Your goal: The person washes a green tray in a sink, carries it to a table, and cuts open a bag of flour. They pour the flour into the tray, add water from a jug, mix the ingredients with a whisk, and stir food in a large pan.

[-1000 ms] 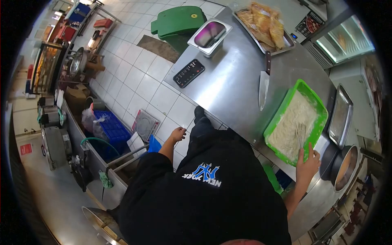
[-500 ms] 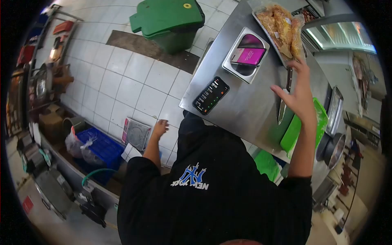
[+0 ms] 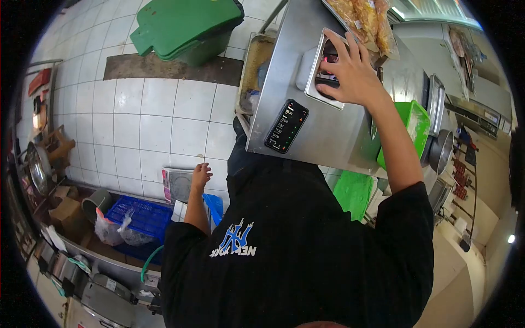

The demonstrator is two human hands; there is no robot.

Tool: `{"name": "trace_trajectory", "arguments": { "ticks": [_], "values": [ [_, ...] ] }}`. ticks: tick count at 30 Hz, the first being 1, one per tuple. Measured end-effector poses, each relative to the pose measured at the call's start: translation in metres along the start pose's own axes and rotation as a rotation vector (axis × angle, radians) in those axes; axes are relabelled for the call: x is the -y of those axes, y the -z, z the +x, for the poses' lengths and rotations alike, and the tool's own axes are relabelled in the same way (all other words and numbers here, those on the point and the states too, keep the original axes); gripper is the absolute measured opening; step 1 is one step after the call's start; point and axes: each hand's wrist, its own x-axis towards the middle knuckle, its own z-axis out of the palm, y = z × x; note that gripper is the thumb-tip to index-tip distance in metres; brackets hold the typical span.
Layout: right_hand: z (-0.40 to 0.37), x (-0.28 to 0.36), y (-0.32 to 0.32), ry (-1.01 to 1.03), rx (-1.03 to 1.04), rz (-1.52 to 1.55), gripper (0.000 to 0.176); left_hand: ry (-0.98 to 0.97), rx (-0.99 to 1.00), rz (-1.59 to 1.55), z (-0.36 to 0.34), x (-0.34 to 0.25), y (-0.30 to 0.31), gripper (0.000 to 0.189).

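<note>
My right hand (image 3: 353,74) is over a rectangular steel container (image 3: 305,71) on the metal table, its fingers spread and reaching across the opening and far rim. Inside lies a dark, phone-like object (image 3: 330,59) with a lit pink patch, partly covered by my fingers. Beside the container rests a black phone (image 3: 286,126) with times listed on its screen. A knife (image 3: 374,127) lies right of the container, half hidden by my forearm. My left hand (image 3: 201,176) hangs at my side above the floor, fingers loosely bent and apart, with nothing visible in it.
Bags of orange-yellow food (image 3: 363,19) lie on a tray at the table's far end. A bright green basket (image 3: 418,128) stands at the right edge. On the left are a green bin (image 3: 186,30), a scale-like appliance (image 3: 179,186) and a blue crate (image 3: 145,216).
My right hand has moved left from beside the knife to over the steel container. My left hand stays low at my side, its fingers slightly more bent. The whole view has shifted.
</note>
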Motion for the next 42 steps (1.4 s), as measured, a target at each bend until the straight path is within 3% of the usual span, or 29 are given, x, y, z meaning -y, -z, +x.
{"name": "trace_trajectory", "arguments": {
  "ticks": [11,20,28,32,35,37,38,40,42],
  "values": [
    [-0.004,0.006,-0.004,-0.057,-0.011,0.024,0.035,-0.029,-0.021,-0.014,0.012,-0.022,0.010,0.036],
    [-0.039,0.003,0.021,-0.129,-0.113,0.093,0.063,-0.047,-0.036,0.016,0.002,-0.033,0.001,0.033],
    [-0.103,-0.014,0.038,-0.274,-0.248,0.133,0.056,-0.049,0.015,0.133,0.005,-0.035,-0.039,0.035],
    [-0.190,-0.043,0.030,-0.480,-0.324,0.091,0.056,-0.061,0.070,0.241,-0.011,-0.049,-0.058,0.037],
    [-0.308,-0.097,0.002,-0.648,-0.356,0.125,0.054,-0.064,0.106,0.277,-0.025,-0.062,-0.062,0.039],
    [-0.414,-0.130,-0.029,-0.968,-0.352,0.166,0.054,-0.049,0.167,0.346,-0.039,-0.065,-0.063,0.039],
    [-0.466,-0.134,-0.047,-1.141,-0.237,0.037,0.053,-0.056,0.253,0.455,-0.043,-0.064,-0.058,0.043],
    [-0.542,-0.142,-0.087,-1.436,-0.005,-0.187,0.053,0.133,0.371,0.694,-0.062,-0.077,-0.064,0.049],
    [-0.585,-0.141,-0.113,-1.362,0.007,-0.145,0.054,0.233,0.439,0.877,-0.090,-0.092,-0.081,0.051]
  ]
}}
